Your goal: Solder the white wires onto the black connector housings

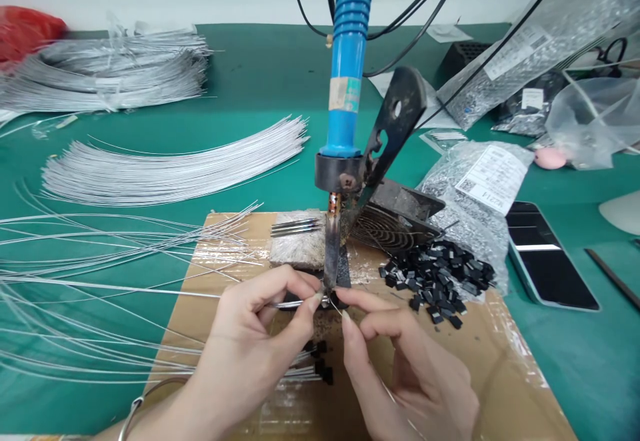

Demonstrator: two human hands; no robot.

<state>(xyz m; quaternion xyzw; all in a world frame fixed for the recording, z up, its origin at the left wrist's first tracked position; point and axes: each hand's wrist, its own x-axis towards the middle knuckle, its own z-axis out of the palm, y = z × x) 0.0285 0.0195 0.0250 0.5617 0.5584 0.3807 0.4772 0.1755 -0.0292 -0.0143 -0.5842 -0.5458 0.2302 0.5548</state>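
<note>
At the cardboard's (500, 354) middle, under the soldering iron (333, 254), left hand (250, 354) pinches thin, springy wire (150, 291); right hand (400, 368) pinches solder strand (336, 306), best held near tips.

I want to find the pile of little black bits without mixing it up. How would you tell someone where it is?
Start at the blue soldering iron standing upright in the middle, then drop to the brown cardboard sheet under it. The pile of little black bits lies on that sheet, right of the iron's tip and above the right hand. It is loose and black, unlike the silvery bagged parts behind it.
</note>
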